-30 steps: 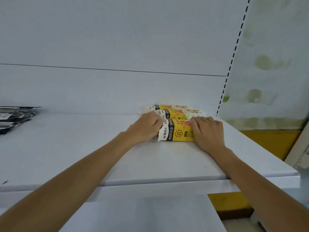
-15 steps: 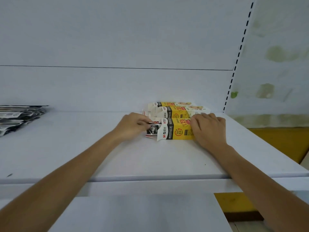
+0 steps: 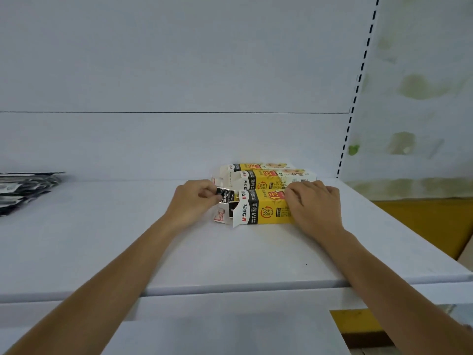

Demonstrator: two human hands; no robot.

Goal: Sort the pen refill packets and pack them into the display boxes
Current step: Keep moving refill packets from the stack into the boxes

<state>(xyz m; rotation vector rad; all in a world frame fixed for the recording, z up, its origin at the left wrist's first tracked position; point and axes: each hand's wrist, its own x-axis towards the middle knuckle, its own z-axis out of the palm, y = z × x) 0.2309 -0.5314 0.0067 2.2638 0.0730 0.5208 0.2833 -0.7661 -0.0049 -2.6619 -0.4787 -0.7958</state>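
Observation:
Three yellow-and-white display boxes lie side by side on the white shelf [image 3: 128,239]. The nearest box [image 3: 263,210] has its left end flap open. My left hand [image 3: 193,202] pinches a black refill packet [image 3: 225,195] at that open end; the packet sticks partly out of the box. My right hand [image 3: 313,203] lies over the box's right part, fingers curved down on its top. The middle box [image 3: 271,179] and the far box [image 3: 256,167] lie behind it against the back panel.
A stack of black-and-silver refill packets [image 3: 23,190] lies at the shelf's far left. A perforated upright [image 3: 358,85] borders the shelf on the right. A stained wall and yellow surface sit beyond it. A lower white shelf runs below the front edge.
My left hand has drawn back to the left from the box end, and the flap now stands open with a black packet showing. My right hand stays on the box.

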